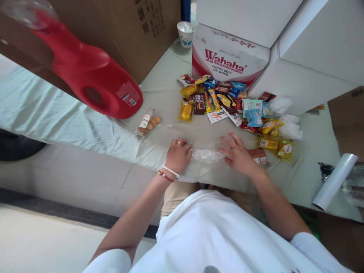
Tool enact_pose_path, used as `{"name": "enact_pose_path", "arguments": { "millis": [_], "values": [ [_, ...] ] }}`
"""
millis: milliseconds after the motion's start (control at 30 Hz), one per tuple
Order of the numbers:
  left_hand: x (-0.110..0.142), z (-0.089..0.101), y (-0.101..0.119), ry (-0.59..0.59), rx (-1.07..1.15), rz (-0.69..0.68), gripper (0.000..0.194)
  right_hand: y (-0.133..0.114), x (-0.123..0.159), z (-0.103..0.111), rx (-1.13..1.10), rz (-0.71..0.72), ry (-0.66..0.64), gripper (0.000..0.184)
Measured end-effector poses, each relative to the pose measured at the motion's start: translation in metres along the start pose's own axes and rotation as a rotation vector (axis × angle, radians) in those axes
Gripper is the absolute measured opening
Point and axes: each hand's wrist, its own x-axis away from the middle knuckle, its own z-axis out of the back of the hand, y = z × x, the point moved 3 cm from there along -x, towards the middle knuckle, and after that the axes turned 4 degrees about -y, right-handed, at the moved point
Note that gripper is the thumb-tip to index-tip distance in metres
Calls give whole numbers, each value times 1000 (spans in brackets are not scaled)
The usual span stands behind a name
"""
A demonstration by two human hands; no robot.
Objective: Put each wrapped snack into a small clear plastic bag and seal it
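Note:
A strip of crumpled clear plastic wrap (209,155) lies on the table in front of me, between my two hands. My left hand (179,155) is closed, its fingers curled at the wrap's left end. At the right end, my right hand (239,153) has its fingers spread, with the fingertips close to or touching the plastic. Partly beneath that hand's outer side is a brown snack packet (259,156). Left of my left hand, a clear pack of round cookies (149,124) lies on the tabletop.
A heap of wrapped snacks (224,100) spreads before a Wahaha carton (227,57). Crumpled white plastic (291,127) lies beside it. A large red jug (93,79) stands at left, a paper cup (185,36) at the back. A film roll (335,182) lies at right.

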Motion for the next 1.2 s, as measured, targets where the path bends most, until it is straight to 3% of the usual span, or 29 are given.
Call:
{"name": "enact_pose_path", "arguments": {
  "millis": [67, 167, 267, 367, 467, 533, 633, 700, 767, 833, 900, 967, 1067, 1200],
  "values": [
    [0, 1, 12, -16, -206, -14, 38, -7, -12, -2, 21, 30, 19, 14],
    [-4, -1, 28, -79, -356, -26, 45, -19, -18, 9, 9, 74, 71, 21],
    [-13, -5, 30, -192, -332, 66, 38, -35, -4, 20, 56, 123, 2, 27],
    [-26, -5, 20, -217, -245, 210, 32, -56, 25, 5, 155, 183, -150, 28],
    [-41, -1, 4, -169, -82, 297, 29, -77, 55, -34, 172, 200, -401, 23],
    [-48, -1, -4, -188, 31, 323, 34, -87, 68, -53, 131, 137, -558, 21],
    [-50, -3, -12, -232, 98, 322, 31, -95, 72, -47, -74, 38, -687, 30],
    [-47, -3, -14, -219, 134, 313, 19, -90, 66, -24, -358, 7, -626, 27],
    [-42, -3, -14, -216, 200, 291, 20, -74, 53, -2, -655, -75, -423, 29],
    [-40, -5, -11, -241, 273, 263, 14, -48, 38, 6, -776, -196, -181, 31],
    [-41, -9, -6, -266, 332, 229, 9, -26, 21, -2, -674, -251, -2, 29],
    [-45, -14, -4, -227, 466, 200, 21, -15, 2, -19, -492, -165, 68, 29],
    [-53, -14, -14, -97, 656, 192, 40, -14, -22, -48, -261, -16, 4, 35],
    [-49, 13, -38, 68, 585, 253, 36, -4, -39, -68, -42, -104, -44, 48]
  ]
}}
